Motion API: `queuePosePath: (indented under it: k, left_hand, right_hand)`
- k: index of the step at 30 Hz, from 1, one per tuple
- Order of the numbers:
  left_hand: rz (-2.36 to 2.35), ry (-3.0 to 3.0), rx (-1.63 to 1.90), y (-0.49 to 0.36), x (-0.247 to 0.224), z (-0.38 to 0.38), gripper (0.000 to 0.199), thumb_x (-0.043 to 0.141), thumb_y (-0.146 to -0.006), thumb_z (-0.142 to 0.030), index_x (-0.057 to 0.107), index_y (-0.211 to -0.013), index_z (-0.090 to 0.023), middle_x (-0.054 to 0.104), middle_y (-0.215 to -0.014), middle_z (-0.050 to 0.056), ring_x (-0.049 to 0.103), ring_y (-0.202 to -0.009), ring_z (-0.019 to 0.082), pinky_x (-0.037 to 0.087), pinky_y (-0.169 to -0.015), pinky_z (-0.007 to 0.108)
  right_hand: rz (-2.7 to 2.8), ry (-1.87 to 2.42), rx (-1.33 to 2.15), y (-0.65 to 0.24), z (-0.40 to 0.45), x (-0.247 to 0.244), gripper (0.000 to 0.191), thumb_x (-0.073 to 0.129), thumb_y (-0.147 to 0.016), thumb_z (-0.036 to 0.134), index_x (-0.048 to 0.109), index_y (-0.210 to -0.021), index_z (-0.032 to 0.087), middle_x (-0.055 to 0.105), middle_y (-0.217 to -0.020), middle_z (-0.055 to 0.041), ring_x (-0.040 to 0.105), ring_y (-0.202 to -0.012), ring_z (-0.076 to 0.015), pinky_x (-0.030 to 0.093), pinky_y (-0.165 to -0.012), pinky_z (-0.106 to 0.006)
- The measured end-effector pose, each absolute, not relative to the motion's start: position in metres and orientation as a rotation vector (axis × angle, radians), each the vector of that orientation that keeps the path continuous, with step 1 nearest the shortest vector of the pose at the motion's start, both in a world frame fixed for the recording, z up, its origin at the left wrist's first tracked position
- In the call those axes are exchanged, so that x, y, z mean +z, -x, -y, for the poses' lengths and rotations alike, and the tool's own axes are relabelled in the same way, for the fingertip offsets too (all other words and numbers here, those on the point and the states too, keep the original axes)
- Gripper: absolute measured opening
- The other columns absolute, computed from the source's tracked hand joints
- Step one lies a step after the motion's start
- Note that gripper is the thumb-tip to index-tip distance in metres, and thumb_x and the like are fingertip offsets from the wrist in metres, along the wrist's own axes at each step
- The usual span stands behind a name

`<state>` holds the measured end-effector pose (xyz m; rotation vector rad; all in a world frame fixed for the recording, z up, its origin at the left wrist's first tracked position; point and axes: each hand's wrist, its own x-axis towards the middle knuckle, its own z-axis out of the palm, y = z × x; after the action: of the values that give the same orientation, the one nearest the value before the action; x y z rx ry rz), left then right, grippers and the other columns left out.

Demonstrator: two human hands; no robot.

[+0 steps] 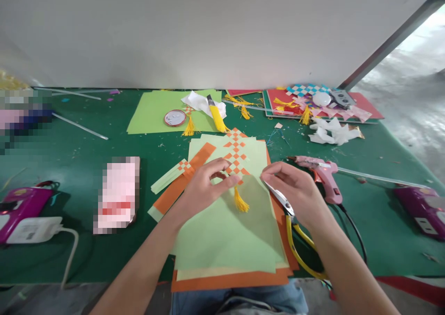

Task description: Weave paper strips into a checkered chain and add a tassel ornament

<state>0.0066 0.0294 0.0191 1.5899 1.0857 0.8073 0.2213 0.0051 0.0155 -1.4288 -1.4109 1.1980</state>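
Note:
A woven orange-and-pale-green paper piece [236, 155] with a checkered pattern lies on a stack of pale green paper [225, 241]. From its lower end hangs a yellow tassel [240, 200]. My left hand [205, 185] closes thumb and forefinger at the woven piece's lower left edge. To the right, my right hand [292, 185] has its fingertips pressed together over the stack's edge; anything between them is hidden. Yellow-handled scissors [292, 231] lie partly under this hand, their blades pointing up-left toward its fingertips.
Orange paper strips [177, 190] lie left of the stack. A pink glue gun [325, 173] is on the right with its cord. Behind are a yellow utility knife [217, 113], a round tin [174, 117] and crumpled white paper [333, 130]. Purple boxes [26, 206] sit at the sides.

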Motion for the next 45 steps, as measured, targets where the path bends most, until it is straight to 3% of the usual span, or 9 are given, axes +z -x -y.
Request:
queuePosePath:
  k: [6,11,18,23,26,30,33,39,45]
  left_hand:
    - [-1.143,-1.671,0.824,-0.003,0.016,-0.029,0.029,0.052,-0.093,-0.038,0.049,-0.073,-0.018,0.046,-0.076,-0.002,0.047,-0.072,0.012,0.038,-0.063,0.023]
    - [-1.13,-2.144,1.131,-0.003,0.012,-0.028,0.013,0.058,-0.091,-0.025,0.061,-0.081,-0.018,0.062,-0.088,0.003,0.058,-0.085,0.015,0.046,-0.075,0.025]
    - [-0.922,-2.315,1.216,-0.001,0.024,-0.019,0.013,0.054,-0.092,-0.016,0.067,-0.095,-0.018,0.067,-0.097,0.008,0.063,-0.092,0.016,0.05,-0.083,0.029]
    - [-0.981,-2.239,1.174,-0.009,0.039,-0.007,0.007,0.063,-0.088,-0.021,0.068,-0.084,-0.019,0.07,-0.084,0.004,0.065,-0.086,0.017,0.052,-0.078,0.028]
    - [-0.978,-2.16,1.076,-0.012,0.048,-0.002,0.014,0.063,-0.087,-0.025,0.069,-0.076,-0.018,0.07,-0.073,0.002,0.066,-0.078,0.017,0.052,-0.076,0.027]
    - [-0.958,-1.698,0.875,-0.012,0.053,0.009,0.023,0.056,-0.092,-0.036,0.068,-0.099,-0.018,0.073,-0.096,0.005,0.068,-0.088,0.018,0.051,-0.076,0.027]
    - [-0.909,-1.404,0.783,-0.014,0.048,0.02,0.032,0.059,-0.09,-0.04,0.063,-0.109,-0.015,0.074,-0.098,0.009,0.068,-0.092,0.02,0.05,-0.08,0.029]
    - [-0.898,-1.312,0.814,-0.021,0.04,0.039,0.023,0.059,-0.091,-0.036,0.066,-0.086,-0.014,0.074,-0.081,0.007,0.065,-0.077,0.016,0.048,-0.073,0.027]
    - [-0.887,-1.325,0.855,-0.019,0.043,0.043,0.03,0.048,-0.096,-0.037,0.067,-0.089,-0.015,0.075,-0.082,0.008,0.065,-0.078,0.018,0.047,-0.078,0.031]
  right_hand:
    - [1.548,1.602,0.911,-0.227,0.005,0.017,0.02,0.055,-0.09,0.036,0.06,-0.079,0.02,0.061,-0.077,-0.0005,0.051,-0.066,-0.0134,0.038,-0.059,-0.026]
    - [2.028,1.528,0.655,-0.228,0.013,0.021,0.021,0.045,-0.093,0.016,0.065,-0.095,0.02,0.068,-0.095,-0.0042,0.062,-0.086,-0.0175,0.045,-0.074,-0.029]
    - [2.018,1.655,0.127,-0.236,0.022,0.038,0.02,0.049,-0.093,0.022,0.069,-0.093,0.019,0.073,-0.092,-0.0063,0.066,-0.082,-0.0207,0.047,-0.069,-0.032]
    - [1.95,1.39,0.589,-0.224,0.018,0.065,0.034,0.068,-0.082,0.031,0.064,-0.114,0.022,0.07,-0.097,-0.0031,0.058,-0.065,-0.0128,0.049,-0.063,-0.026]
    - [1.889,1.271,0.744,-0.208,0.012,0.084,0.02,0.07,-0.079,0.031,0.069,-0.096,0.021,0.067,-0.082,-0.0011,0.054,-0.062,-0.0121,0.045,-0.058,-0.025]
    - [1.718,1.242,0.949,-0.195,0.005,0.101,0.018,0.064,-0.083,0.027,0.065,-0.067,0.019,0.061,-0.067,0.0018,0.05,-0.061,-0.0106,0.04,-0.054,-0.023]
    - [1.549,1.187,1.06,-0.192,0.0,0.101,0.018,0.068,-0.081,0.03,0.064,-0.068,0.018,0.057,-0.065,0.0032,0.045,-0.058,-0.0088,0.035,-0.052,-0.022]
    - [1.389,1.121,1.149,-0.189,-0.002,0.088,0.023,0.07,-0.079,0.037,0.064,-0.07,0.017,0.049,-0.062,0.0039,0.038,-0.055,-0.0076,0.03,-0.05,-0.022]
    - [1.299,1.071,1.209,-0.188,-0.002,0.083,0.021,0.072,-0.078,0.037,0.064,-0.07,0.019,0.049,-0.063,0.0031,0.038,-0.057,-0.0089,0.03,-0.05,-0.023]
